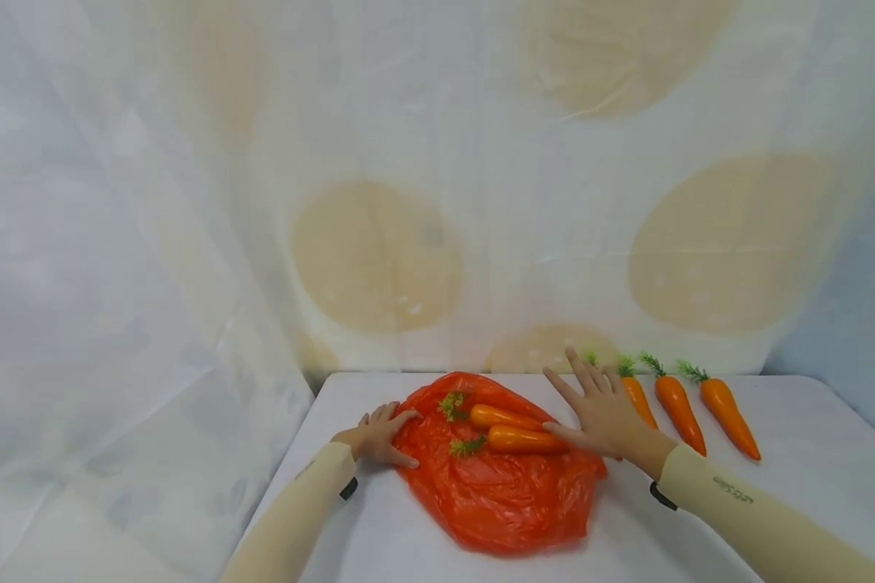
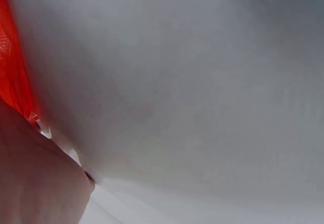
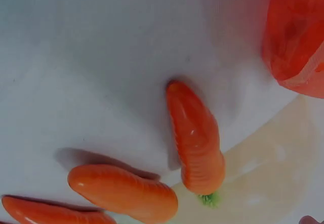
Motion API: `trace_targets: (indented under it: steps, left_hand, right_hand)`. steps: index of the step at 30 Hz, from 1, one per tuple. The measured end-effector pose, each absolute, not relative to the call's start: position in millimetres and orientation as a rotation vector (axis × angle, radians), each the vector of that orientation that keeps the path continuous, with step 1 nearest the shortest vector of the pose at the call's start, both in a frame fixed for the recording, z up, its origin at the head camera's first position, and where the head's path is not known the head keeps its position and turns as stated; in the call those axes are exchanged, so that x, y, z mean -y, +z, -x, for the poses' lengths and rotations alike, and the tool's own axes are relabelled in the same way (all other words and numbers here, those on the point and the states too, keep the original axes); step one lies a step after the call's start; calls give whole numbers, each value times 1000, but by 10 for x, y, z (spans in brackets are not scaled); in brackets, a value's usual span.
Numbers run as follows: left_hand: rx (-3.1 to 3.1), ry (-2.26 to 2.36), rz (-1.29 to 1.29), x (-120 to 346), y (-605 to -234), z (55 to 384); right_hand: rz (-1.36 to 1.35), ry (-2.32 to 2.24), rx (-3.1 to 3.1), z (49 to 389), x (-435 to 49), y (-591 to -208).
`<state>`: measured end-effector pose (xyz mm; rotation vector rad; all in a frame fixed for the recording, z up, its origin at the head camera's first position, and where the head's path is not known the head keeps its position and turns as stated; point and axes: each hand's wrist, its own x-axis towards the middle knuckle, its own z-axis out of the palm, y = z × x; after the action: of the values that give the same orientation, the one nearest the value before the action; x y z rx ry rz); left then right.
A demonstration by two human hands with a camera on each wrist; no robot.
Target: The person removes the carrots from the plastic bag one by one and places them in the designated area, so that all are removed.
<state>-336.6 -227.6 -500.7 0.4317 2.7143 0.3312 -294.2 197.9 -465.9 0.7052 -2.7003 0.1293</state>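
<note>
A crumpled red plastic bag (image 1: 496, 506) lies spread on the white table, with two orange carrots (image 1: 528, 440) with green tops side by side on it. At the bag's left edge my left hand (image 1: 382, 436) rests with thumb and fingers apart. My right hand (image 1: 607, 411) is spread wide over the bag's right side, its thumb close to the tips of those two carrots. Part of the red bag (image 2: 12, 67) shows beside the hand in the left wrist view. In the right wrist view, the bag (image 3: 298, 41) is at upper right.
Right of my right hand, more carrots (image 1: 729, 417) lie in a row, partly hidden by that hand. Another green top (image 1: 591, 357) pokes out behind its fingers. A pale curtain (image 1: 481, 202) with tan circles hangs behind the white table (image 1: 809, 470).
</note>
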Motion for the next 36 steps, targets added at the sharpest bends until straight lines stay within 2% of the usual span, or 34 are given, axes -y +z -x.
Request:
trace_targets:
  steps: [15, 27, 36]
  left_hand:
    - [-2714, 338, -439, 2268, -5030, 3287]
    - [-2722, 328, -445, 2251, -4891, 3333]
    - [-2721, 312, -429, 2249, -4924, 3323]
  right_hand:
    - [-715, 90, 2714, 2815, -1792, -4689]
    - [-805, 149, 2665, 2904, -1691, -4749]
    - [-822, 181, 2633, 2923, -1667, -4827]
